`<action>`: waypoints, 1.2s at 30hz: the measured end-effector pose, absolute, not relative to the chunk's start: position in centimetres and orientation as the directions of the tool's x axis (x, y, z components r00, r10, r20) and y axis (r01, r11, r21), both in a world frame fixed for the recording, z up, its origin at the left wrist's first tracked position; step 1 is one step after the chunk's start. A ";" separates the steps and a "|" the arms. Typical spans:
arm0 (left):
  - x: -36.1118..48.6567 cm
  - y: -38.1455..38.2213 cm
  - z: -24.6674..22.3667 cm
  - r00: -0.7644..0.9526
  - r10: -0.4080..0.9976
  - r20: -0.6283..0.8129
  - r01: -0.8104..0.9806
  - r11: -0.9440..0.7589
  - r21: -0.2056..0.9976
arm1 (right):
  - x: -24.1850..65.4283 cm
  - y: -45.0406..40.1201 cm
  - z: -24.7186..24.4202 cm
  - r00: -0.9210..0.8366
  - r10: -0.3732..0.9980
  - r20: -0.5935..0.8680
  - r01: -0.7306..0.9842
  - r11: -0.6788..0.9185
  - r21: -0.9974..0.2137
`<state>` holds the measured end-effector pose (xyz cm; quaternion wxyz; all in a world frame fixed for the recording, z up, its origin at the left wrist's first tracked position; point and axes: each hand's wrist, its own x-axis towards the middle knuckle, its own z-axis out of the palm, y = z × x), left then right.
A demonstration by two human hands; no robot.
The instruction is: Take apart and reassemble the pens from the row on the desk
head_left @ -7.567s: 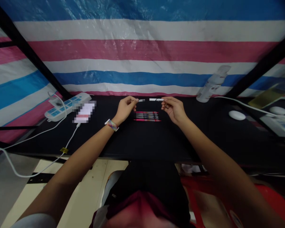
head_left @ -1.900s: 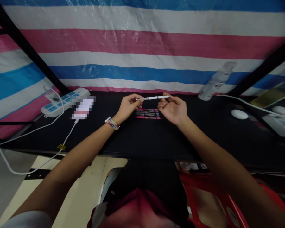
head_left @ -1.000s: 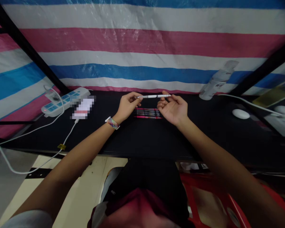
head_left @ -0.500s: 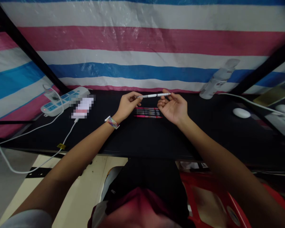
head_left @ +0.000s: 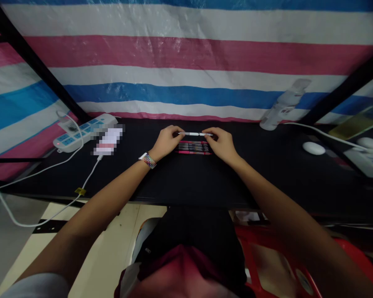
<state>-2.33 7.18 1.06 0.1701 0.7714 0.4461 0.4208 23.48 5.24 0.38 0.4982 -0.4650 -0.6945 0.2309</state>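
A white pen [head_left: 192, 134] lies crosswise between my two hands, just beyond a row of pens. My left hand [head_left: 168, 138] pinches its left end between thumb and fingers. At the other end, my right hand [head_left: 221, 142] grips the tip the same way. Closer to me, several dark pens [head_left: 193, 147] lie side by side on the black table, with a pink pen [head_left: 194, 153] nearest me and another pink one along the far side of the row. Part of the row's right end is hidden by my right hand.
On the left are a white power strip [head_left: 83, 131], a phone [head_left: 109, 140] and its white cable [head_left: 90, 174]. A clear bottle [head_left: 284, 105] stands at the back right, near a white mouse-like oval object [head_left: 313, 148]. Striped sheeting [head_left: 186, 54] hangs behind the black table [head_left: 186, 182].
The white pen has come down and toward me, close to the row. My right hand has turned from palm up to palm down and now pinches the pen's right end.
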 end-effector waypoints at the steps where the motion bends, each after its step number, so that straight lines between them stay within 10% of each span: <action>1: -2.4 7.4 0.9 0.251 0.838 0.485 0.575 -0.532 0.622 | 23.5 5.4 0.2 -0.115 0.874 0.473 0.460 0.469 -0.754; 21: -2.5 8.3 -0.8 0.244 0.872 0.424 0.618 -0.477 0.625 | 23.0 5.3 -0.9 -0.127 0.887 0.444 0.510 0.442 -0.738; 36: 0.2 6.0 0.7 0.152 0.957 0.246 0.094 -0.262 0.961 | 20.5 4.7 -0.7 -0.016 0.958 0.288 0.121 0.287 -0.950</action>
